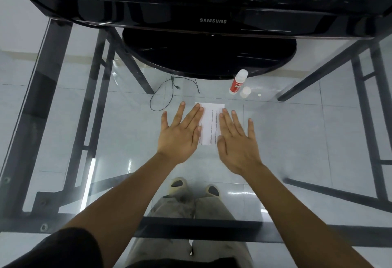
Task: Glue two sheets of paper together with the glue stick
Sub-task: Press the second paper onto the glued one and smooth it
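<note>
Paper: a white printed sheet [210,123] lies flat on the glass counter [286,140]; a second sheet cannot be made out.
Hands: left hand [180,131] and right hand [237,140] lie flat, fingers spread, gripping nothing, pressing its side edges.
Glue stick: glue stick [238,82] stands far right, its cap [245,92] off just beside it.
Progress: likely glued, pressing down; recapping left.

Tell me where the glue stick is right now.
In the head view the glue stick stands on the glass table, right of centre, just beyond the paper, in front of the monitor base, with its loose cap beside it.
</note>
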The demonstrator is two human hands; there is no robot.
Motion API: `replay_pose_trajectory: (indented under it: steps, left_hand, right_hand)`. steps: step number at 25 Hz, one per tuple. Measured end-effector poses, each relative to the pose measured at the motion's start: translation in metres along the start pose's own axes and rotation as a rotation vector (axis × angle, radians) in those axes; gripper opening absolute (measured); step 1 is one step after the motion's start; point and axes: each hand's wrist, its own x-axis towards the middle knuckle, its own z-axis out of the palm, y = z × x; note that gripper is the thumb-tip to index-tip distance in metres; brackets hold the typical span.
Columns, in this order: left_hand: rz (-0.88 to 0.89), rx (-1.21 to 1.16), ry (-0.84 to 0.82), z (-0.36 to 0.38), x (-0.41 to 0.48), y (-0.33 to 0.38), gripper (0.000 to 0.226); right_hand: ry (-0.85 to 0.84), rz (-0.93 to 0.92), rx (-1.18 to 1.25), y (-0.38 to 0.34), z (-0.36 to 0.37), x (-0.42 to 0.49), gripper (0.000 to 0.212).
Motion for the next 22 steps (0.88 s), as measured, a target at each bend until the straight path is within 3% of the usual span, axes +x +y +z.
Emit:
replay_pose_trajectory:
  steps: [3, 8, 13, 18, 22]
  left_hand:
    - [0.007, 0.017, 0.006, -0.001, -0.002, 0.0, 0.052]
    - [-0.003, -0.007, -0.006, -0.001, 0.0, 0.001, 0.053]
    - [0.004, 0.018, 0.015, 0.001, -0.001, 0.0, 0.052]
    - [-0.007, 0.002, 0.001, 0.002, 0.001, 0.0, 0.053]
    - [-0.007, 0.017, 0.001, 0.002, -0.001, 0.0, 0.052]
  right_hand:
    - [0.012, -0.06, -0.021, -0.017, 0.005, 0.01, 0.057]
    - [0.036, 0.099, -0.043, 0.009, 0.003, 0.019, 0.06]
    - [0.062, 0.034, -0.025, -0.015, 0.008, 0.022, 0.061]
    - [0.135, 0.161, -0.022, 0.008, 0.005, 0.024, 0.061]
    - [0.116, -0.017, -0.033, -0.007, 0.009, 0.023, 0.058]
